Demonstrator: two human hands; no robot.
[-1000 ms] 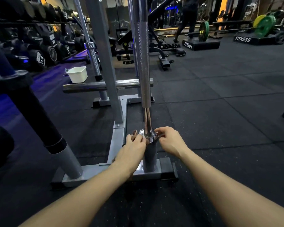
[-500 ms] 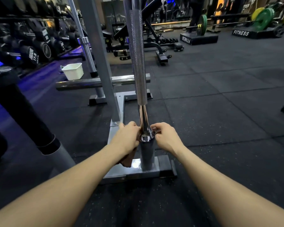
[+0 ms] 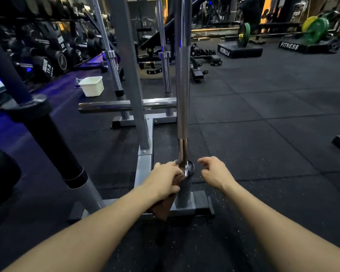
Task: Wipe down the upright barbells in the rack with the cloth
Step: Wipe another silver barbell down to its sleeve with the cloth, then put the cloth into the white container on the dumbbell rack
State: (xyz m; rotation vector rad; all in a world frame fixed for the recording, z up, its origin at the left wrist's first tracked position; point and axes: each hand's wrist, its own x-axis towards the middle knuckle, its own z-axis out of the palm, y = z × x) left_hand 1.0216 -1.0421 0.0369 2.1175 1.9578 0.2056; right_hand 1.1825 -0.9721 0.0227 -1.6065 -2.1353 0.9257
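An upright chrome barbell [image 3: 182,91] stands in a grey sleeve of the rack base [image 3: 185,208], straight ahead of me. My left hand [image 3: 165,178] grips a brown cloth [image 3: 164,208] and presses it against the left side of the bar's collar, the cloth's tail hanging below my wrist. My right hand [image 3: 214,171] hovers just right of the collar, fingers loosely curled, touching nothing. Two more upright bars [image 3: 112,61] [image 3: 164,55] stand in sleeves farther back.
A thick black and grey bar [image 3: 47,138] slants across the left. A horizontal chrome bar [image 3: 126,105] crosses the grey rack post [image 3: 130,75]. A white tub [image 3: 91,86] sits on the floor by the dumbbell rack [image 3: 37,48]. Black rubber floor stretches right.
My right hand has let go of the collar and drawn back to the right. The left hand stays on the collar with the cloth, which now hangs lower.
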